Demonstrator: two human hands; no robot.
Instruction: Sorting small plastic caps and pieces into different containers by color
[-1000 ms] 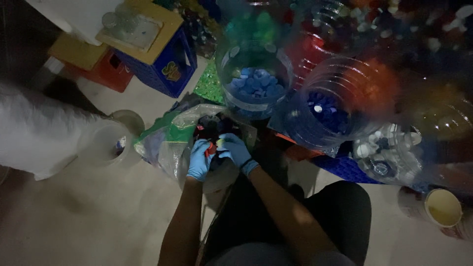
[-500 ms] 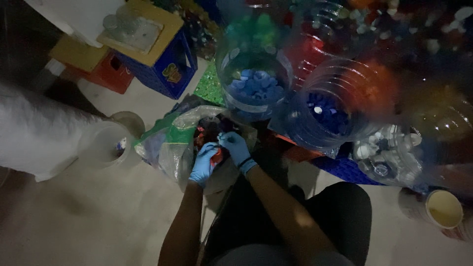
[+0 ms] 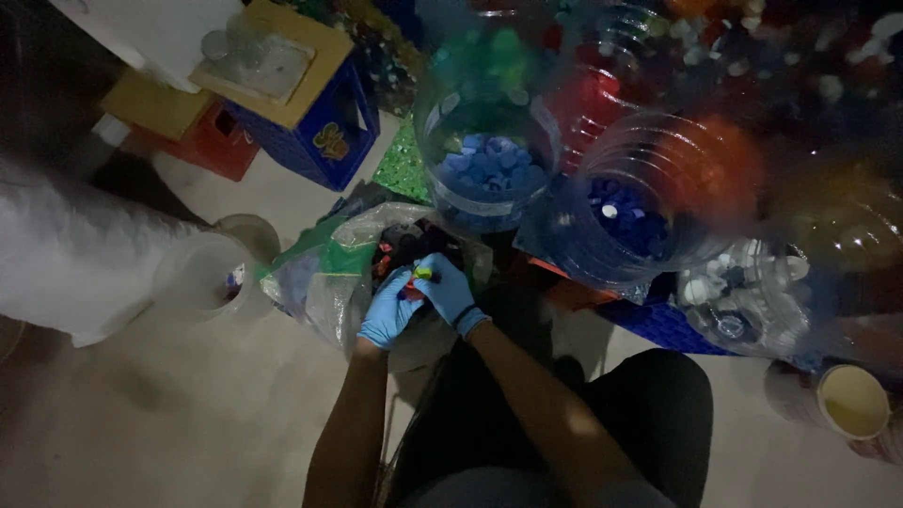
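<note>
Both my hands wear blue gloves and meet over an open clear plastic bag of mixed bottle caps on the floor. My left hand cups a few small caps, red and yellow-green ones showing between the fingers. My right hand pinches at the same little cluster from the right. The bag's dark mouth with more caps lies just beyond my fingers. My knees in dark trousers are below.
Clear jars of sorted caps stand ahead: light blue caps, dark blue caps, white caps. A blue crate and red crate sit far left. A white sack and small tub lie left; a cup right.
My hands have drawn slightly back toward me from the bag's mouth, now holding a few caps between them. The view shifted a little.
</note>
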